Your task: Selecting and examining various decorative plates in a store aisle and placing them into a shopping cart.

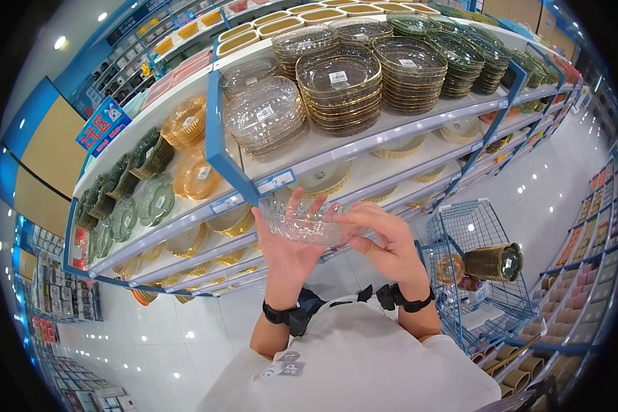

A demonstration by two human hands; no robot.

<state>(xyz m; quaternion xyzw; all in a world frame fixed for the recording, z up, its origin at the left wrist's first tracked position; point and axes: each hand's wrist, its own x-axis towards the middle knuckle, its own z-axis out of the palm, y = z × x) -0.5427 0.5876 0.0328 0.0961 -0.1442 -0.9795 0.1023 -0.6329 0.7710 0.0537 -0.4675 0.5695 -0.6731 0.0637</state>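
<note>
A clear, ribbed plastic dish (309, 233) is held up in front of the shelf edge, tilted so that its side faces me. My left hand (291, 257) supports it from below and on the left, with fingers showing through the transparent wall. At the dish's right end, my right hand (386, 239) has its thumb and fingertips on the rim. Just beyond stands a stack of clear trays (262, 123) with a label on top. Beside it, smoky gold-rimmed trays (340, 98) are piled high.
Amber dishes (198, 172) and green dishes (157, 198) fill the shelf's left end. A blue wire shopping cart (484, 319) stands at my right, holding a stack of ribbed dishes (492, 262). Lower shelves carry gold-rimmed dishes (185, 242). A blue shelf divider (226, 149) rises nearby.
</note>
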